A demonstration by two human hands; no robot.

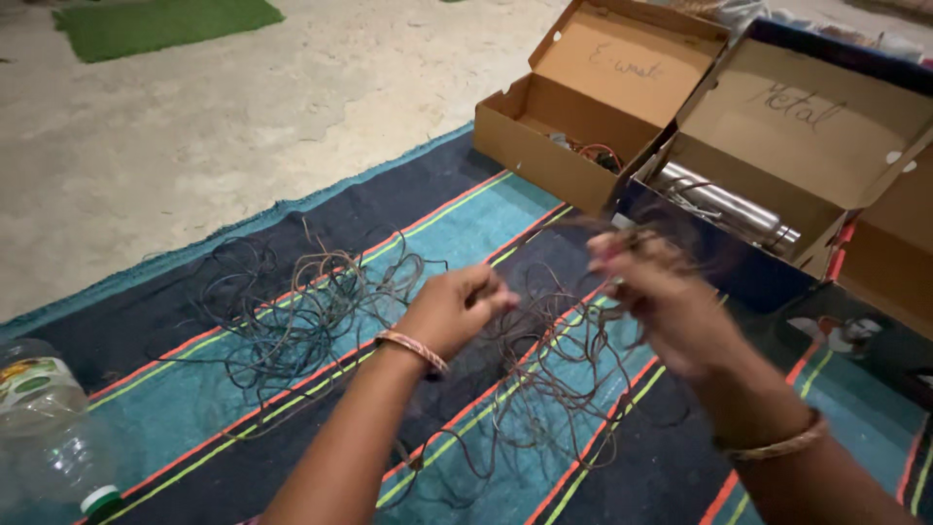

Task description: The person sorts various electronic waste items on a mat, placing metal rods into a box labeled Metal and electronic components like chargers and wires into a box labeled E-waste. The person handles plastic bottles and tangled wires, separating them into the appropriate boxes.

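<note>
Down at six o'clock, left hand (454, 309) and blurred right hand (663, 299), fingers of both pinched on thin tangled wires (321, 311) spread over a striped mat (175, 408). Up at one o'clock, two open cardboard boxes: plain brown box (554, 146), blue-sided box (739, 262) holding metal tubes. Far at eight o'clock, clear plastic bottle (44, 428), green-capped, labelled.
</note>
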